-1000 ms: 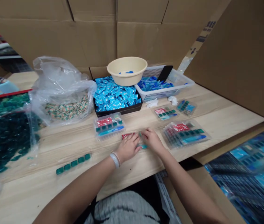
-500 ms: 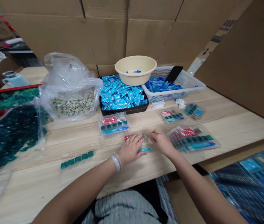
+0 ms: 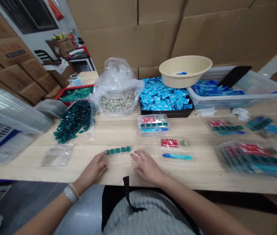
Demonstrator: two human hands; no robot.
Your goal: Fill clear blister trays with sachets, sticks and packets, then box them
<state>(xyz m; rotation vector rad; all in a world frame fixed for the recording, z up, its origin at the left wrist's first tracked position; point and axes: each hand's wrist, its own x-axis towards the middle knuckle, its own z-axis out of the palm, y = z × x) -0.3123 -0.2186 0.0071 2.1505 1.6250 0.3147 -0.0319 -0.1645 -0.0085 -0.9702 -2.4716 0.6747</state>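
My left hand [image 3: 93, 168] and my right hand [image 3: 147, 167] rest on the wooden table [image 3: 55, 174] with their fingers spread, and both hold nothing. Between and just beyond them lies a row of small teal blocks [image 3: 118, 150]; my left fingertips are close to its left end. To the right of my right hand sits a clear plastic tray [image 3: 175, 150] holding a red packet [image 3: 169, 143] and a blue stick-like item [image 3: 177, 156]. A filled clear pack [image 3: 153, 125] stands farther back.
Behind stand a black tray of blue sachets [image 3: 164, 99], a cream basin [image 3: 185, 71], a white basket [image 3: 226, 91], and bags of teal pieces [image 3: 74, 120] and striped sachets [image 3: 117, 89]. Stacked packs [image 3: 253, 160] lie right; a blurred crate [image 3: 6, 120] is left.
The view has swung left and widened. My hands have moved off the clear tray, leaving its red packet and blue item in it, and now lie near the row of teal blocks.
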